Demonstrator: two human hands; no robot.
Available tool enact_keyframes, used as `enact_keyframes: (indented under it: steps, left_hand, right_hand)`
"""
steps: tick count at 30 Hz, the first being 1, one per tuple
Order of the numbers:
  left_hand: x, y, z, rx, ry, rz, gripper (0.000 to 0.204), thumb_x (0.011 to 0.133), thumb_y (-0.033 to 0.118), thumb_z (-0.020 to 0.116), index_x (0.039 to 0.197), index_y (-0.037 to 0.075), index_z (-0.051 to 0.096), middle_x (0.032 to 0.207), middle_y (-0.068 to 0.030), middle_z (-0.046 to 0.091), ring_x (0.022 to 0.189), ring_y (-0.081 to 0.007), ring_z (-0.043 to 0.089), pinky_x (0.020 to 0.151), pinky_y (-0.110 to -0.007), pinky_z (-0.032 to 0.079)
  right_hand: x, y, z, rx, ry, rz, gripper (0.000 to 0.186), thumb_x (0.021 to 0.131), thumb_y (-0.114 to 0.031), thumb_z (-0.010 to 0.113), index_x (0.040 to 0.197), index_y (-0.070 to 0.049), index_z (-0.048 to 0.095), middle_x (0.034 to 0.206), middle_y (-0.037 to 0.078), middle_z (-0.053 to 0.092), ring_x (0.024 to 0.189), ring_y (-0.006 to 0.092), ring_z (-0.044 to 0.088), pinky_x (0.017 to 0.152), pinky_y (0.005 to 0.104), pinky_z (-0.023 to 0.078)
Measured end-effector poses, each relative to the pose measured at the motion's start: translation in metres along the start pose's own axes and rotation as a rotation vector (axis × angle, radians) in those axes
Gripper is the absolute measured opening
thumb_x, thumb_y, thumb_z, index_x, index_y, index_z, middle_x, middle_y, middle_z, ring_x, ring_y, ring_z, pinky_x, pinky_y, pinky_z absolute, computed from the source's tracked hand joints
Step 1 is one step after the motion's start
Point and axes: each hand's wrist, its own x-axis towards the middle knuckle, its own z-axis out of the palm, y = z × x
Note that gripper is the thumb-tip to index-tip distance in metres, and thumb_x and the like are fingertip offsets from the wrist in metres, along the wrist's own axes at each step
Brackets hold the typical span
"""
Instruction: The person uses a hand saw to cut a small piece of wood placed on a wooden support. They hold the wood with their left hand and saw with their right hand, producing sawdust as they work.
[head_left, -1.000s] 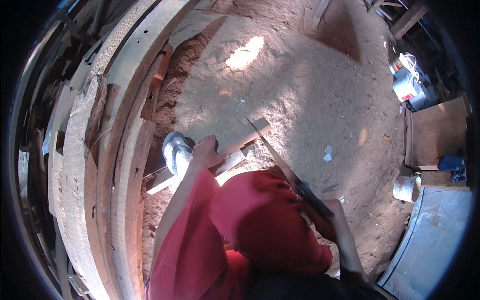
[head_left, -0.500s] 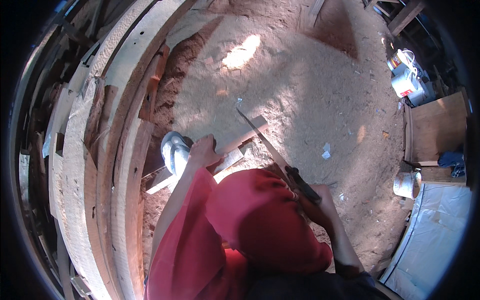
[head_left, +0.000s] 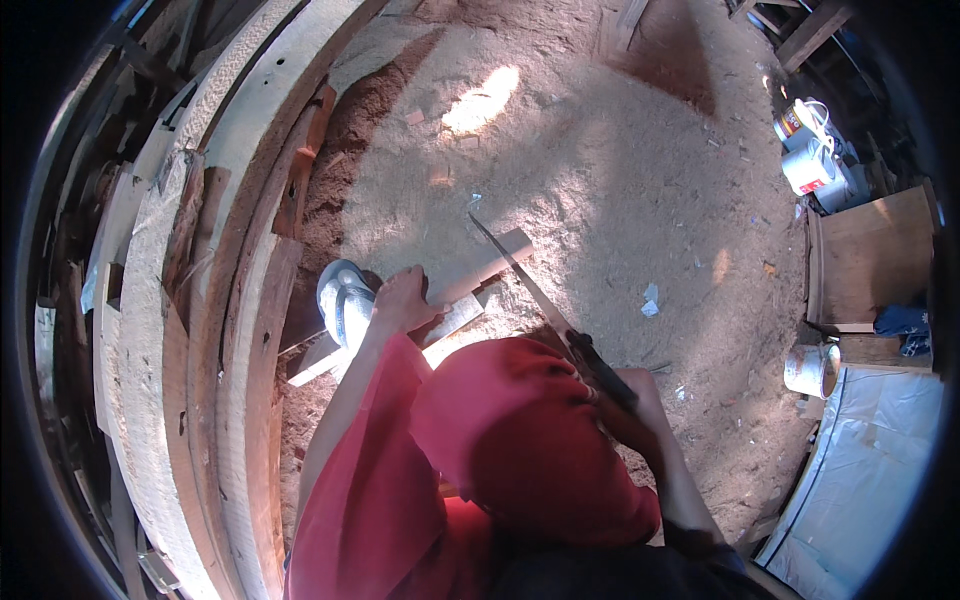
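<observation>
A hand saw (head_left: 537, 298) slants across a short wooden board (head_left: 496, 254); its dark handle sits in my right hand (head_left: 628, 392), whose fingers are wrapped round it. My left hand (head_left: 405, 300) grips the board with bent fingers, beside my foot in a grey-and-white sandal (head_left: 340, 300). Another light wooden piece (head_left: 458, 318) lies under the board. My red-clothed leg (head_left: 500, 430) fills the lower middle, hiding part of both pieces and of the right arm.
Long stacked timbers (head_left: 245, 230) run along the left. On the right stand several pale buckets (head_left: 808, 165), a plywood box (head_left: 868, 255) with dark blue cloth, and a plastic-covered surface (head_left: 870, 460). Wood scraps and shavings are strewn on the dirt floor (head_left: 650, 200).
My right hand and the saw have moved forward and a little left along the blade's line, mostly in the first half second. My left hand still grips the board.
</observation>
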Motion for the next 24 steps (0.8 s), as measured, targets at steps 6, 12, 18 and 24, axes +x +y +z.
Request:
enact_keyframes:
  steps: [6,12,18,24]
  left_hand:
    - [0.0,-0.007,0.0,0.019,0.01,0.0,0.075,0.074,0.057,0.087,0.114,0.0,0.06,0.115,-0.0228,0.068,0.116,-0.0423,0.066,0.099,-0.051,0.053]
    - [0.003,0.007,-0.003,0.012,-0.051,-0.001,0.075,0.075,0.055,0.087,0.116,-0.002,0.059,0.118,-0.0233,0.068,0.12,-0.0428,0.065,0.101,-0.051,0.053]
    - [-0.005,0.011,0.0,0.005,0.007,0.004,0.074,0.075,0.054,0.088,0.115,-0.002,0.059,0.119,-0.0236,0.067,0.119,-0.0423,0.065,0.1,-0.05,0.053]
    - [-0.004,0.012,-0.015,0.036,-0.086,-0.08,0.075,0.075,0.054,0.089,0.116,0.0,0.058,0.12,-0.0237,0.068,0.119,-0.0409,0.066,0.1,-0.05,0.052]
  right_hand:
    - [-0.04,-0.02,-0.021,-0.131,-0.027,0.062,0.024,0.098,-0.019,0.075,0.085,0.002,0.072,0.058,0.004,0.055,0.062,0.0055,0.053,0.053,0.0323,0.045]
    - [-0.038,-0.033,-0.028,-0.124,0.001,-0.061,0.022,0.099,-0.019,0.073,0.09,0.001,0.075,0.059,0.009,0.06,0.066,0.0051,0.058,0.053,0.0347,0.047]
    - [-0.001,-0.005,0.004,-0.171,0.119,-0.327,0.018,0.097,-0.016,0.073,0.094,0.002,0.075,0.061,0.015,0.061,0.064,0.006,0.06,0.051,0.0377,0.044]
    - [-0.07,-0.062,-0.041,-0.161,-0.074,0.117,0.016,0.094,-0.014,0.072,0.093,0.003,0.074,0.061,0.017,0.061,0.061,0.0099,0.064,0.051,0.04,0.044]
